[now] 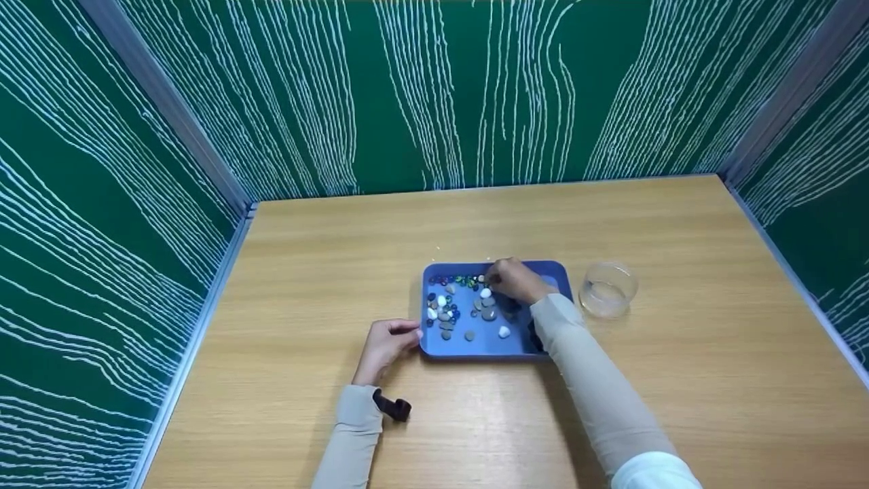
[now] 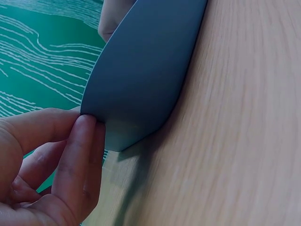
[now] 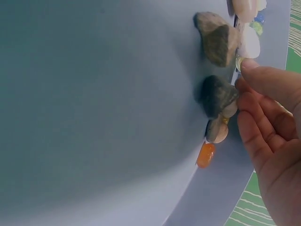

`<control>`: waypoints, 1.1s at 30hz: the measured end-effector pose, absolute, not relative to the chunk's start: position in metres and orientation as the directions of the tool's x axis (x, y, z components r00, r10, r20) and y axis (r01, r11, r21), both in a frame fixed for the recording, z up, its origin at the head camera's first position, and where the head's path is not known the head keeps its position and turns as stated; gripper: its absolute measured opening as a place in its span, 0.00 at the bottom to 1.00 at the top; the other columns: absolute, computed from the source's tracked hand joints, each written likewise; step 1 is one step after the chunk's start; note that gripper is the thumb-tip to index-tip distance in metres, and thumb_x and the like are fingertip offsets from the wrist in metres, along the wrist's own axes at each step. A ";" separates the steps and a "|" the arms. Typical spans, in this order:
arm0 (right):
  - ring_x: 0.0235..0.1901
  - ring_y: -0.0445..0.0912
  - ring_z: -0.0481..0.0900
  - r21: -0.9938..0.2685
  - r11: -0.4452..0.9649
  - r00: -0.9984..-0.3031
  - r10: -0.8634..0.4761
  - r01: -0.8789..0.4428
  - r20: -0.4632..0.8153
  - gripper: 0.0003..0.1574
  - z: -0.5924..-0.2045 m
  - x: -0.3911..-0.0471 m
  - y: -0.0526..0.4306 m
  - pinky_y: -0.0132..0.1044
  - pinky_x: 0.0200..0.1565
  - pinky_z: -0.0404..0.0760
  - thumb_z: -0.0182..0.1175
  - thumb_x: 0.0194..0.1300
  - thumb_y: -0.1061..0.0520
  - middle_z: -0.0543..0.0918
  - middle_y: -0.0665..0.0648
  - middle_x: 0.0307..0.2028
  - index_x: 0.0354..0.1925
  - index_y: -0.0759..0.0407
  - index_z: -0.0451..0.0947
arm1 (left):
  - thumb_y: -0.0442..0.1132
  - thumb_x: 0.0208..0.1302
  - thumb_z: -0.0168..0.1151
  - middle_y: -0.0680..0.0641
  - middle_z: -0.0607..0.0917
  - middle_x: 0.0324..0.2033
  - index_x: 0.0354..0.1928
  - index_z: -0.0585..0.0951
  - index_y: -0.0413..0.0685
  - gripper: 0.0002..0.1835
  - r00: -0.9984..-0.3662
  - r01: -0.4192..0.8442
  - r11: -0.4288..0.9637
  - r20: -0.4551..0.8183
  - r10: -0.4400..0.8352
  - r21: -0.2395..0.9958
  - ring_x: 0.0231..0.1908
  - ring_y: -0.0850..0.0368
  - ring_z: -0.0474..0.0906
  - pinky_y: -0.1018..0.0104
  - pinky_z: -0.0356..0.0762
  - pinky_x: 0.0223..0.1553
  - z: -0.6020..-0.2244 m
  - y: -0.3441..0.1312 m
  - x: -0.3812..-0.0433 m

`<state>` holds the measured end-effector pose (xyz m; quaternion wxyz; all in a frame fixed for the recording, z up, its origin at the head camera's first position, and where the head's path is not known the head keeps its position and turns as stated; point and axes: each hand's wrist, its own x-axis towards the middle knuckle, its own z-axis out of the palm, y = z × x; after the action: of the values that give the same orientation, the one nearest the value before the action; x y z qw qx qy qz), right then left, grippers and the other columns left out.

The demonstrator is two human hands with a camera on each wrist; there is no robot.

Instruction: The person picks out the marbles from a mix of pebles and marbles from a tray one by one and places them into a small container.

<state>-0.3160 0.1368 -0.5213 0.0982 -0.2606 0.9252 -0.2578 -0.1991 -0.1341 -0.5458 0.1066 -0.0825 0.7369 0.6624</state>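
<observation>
My left hand pinches the near left corner of a blue tray, thumb and fingertips on its rim in the left wrist view. My right hand reaches over the tray to its far edge, thumb and fingertips close together beside a row of small glass marbles. In the right wrist view a white pebble and a dark grey stone lie by those fingertips; I cannot tell whether they hold a marble. An orange marble lies farther along the row.
Grey stones and white pebbles lie in the tray's middle, with a mixed cluster at its left side. A clear round container stands to the right of the tray on the wooden table. Green patterned panels enclose the table.
</observation>
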 end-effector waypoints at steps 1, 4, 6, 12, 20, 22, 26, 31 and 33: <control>0.39 0.51 0.84 -0.525 0.726 -0.842 -0.539 -0.444 -0.034 0.12 -0.521 -0.316 0.137 0.43 0.42 0.86 0.60 0.61 0.69 0.86 0.64 0.42 0.43 0.67 0.84 | 0.29 0.56 0.66 0.34 0.85 0.44 0.48 0.81 0.28 0.17 -0.965 -0.259 0.108 -0.263 0.024 0.960 0.32 0.64 0.81 0.66 0.85 0.40 -0.544 -0.134 -0.198; 0.36 0.51 0.84 -0.512 0.705 -0.825 -0.565 -0.490 0.013 0.10 -0.522 -0.316 0.138 0.43 0.38 0.86 0.61 0.60 0.70 0.87 0.65 0.39 0.40 0.69 0.85 | 0.27 0.57 0.64 0.32 0.85 0.43 0.48 0.79 0.24 0.17 -0.966 -0.250 0.094 -0.255 0.036 0.964 0.30 0.64 0.80 0.64 0.85 0.40 -0.534 -0.133 -0.194; 0.35 0.51 0.84 -0.507 0.698 -0.819 -0.573 -0.506 0.027 0.09 -0.523 -0.316 0.138 0.43 0.37 0.86 0.62 0.59 0.70 0.87 0.65 0.38 0.39 0.69 0.85 | 0.26 0.57 0.63 0.31 0.84 0.43 0.49 0.78 0.22 0.17 -0.967 -0.247 0.086 -0.251 0.040 0.965 0.30 0.64 0.80 0.63 0.85 0.39 -0.526 -0.131 -0.192; 0.37 0.53 0.84 -0.505 0.707 -0.826 -0.564 -0.494 0.018 0.09 -0.524 -0.316 0.138 0.43 0.39 0.86 0.61 0.60 0.69 0.87 0.65 0.39 0.40 0.69 0.85 | 0.26 0.57 0.63 0.30 0.84 0.44 0.49 0.78 0.22 0.17 -0.967 -0.249 0.078 -0.253 0.038 0.965 0.31 0.65 0.80 0.67 0.85 0.38 -0.526 -0.131 -0.193; 0.37 0.51 0.84 -0.493 0.731 -0.839 -0.544 -0.471 -0.005 0.10 -0.524 -0.316 0.138 0.42 0.39 0.86 0.61 0.60 0.69 0.86 0.65 0.40 0.41 0.68 0.85 | 0.27 0.56 0.66 0.35 0.86 0.42 0.47 0.81 0.26 0.16 -0.966 -0.257 0.080 -0.258 0.013 0.963 0.31 0.64 0.80 0.71 0.84 0.36 -0.547 -0.133 -0.201; 0.38 0.51 0.84 -0.494 0.732 -0.840 -0.543 -0.470 -0.006 0.09 -0.524 -0.316 0.138 0.42 0.39 0.86 0.62 0.61 0.68 0.86 0.64 0.40 0.41 0.68 0.85 | 0.27 0.55 0.66 0.36 0.86 0.42 0.47 0.81 0.27 0.16 -0.966 -0.258 0.076 -0.259 0.010 0.963 0.32 0.63 0.81 0.71 0.84 0.37 -0.548 -0.133 -0.201; 0.39 0.53 0.84 -0.500 0.720 -0.833 -0.553 -0.481 0.006 0.09 -0.524 -0.315 0.140 0.43 0.42 0.86 0.62 0.61 0.68 0.86 0.65 0.40 0.41 0.68 0.84 | 0.27 0.55 0.65 0.36 0.86 0.42 0.47 0.81 0.27 0.16 -0.964 -0.265 0.067 -0.266 0.010 0.962 0.33 0.62 0.81 0.70 0.85 0.38 -0.547 -0.132 -0.200; 0.38 0.51 0.84 -0.509 0.715 -0.833 -0.553 -0.480 0.010 0.09 -0.524 -0.314 0.142 0.43 0.41 0.86 0.62 0.62 0.65 0.86 0.64 0.40 0.41 0.68 0.84 | 0.27 0.55 0.66 0.38 0.86 0.41 0.47 0.81 0.28 0.16 -0.963 -0.268 0.065 -0.269 0.010 0.961 0.32 0.63 0.81 0.71 0.84 0.37 -0.548 -0.133 -0.199; 0.35 0.50 0.83 -0.513 0.717 -0.836 -0.548 -0.472 0.004 0.09 -0.523 -0.313 0.143 0.43 0.38 0.85 0.61 0.63 0.65 0.86 0.64 0.39 0.41 0.68 0.84 | 0.28 0.56 0.66 0.39 0.86 0.39 0.48 0.81 0.27 0.17 -0.965 -0.259 0.058 -0.261 0.017 0.964 0.31 0.64 0.81 0.71 0.83 0.35 -0.549 -0.133 -0.198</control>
<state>-0.3135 0.1430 -0.5229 0.0741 -0.2762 0.9235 -0.2557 -0.1984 -0.1333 -0.5485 0.1013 -0.0842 0.7201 0.6813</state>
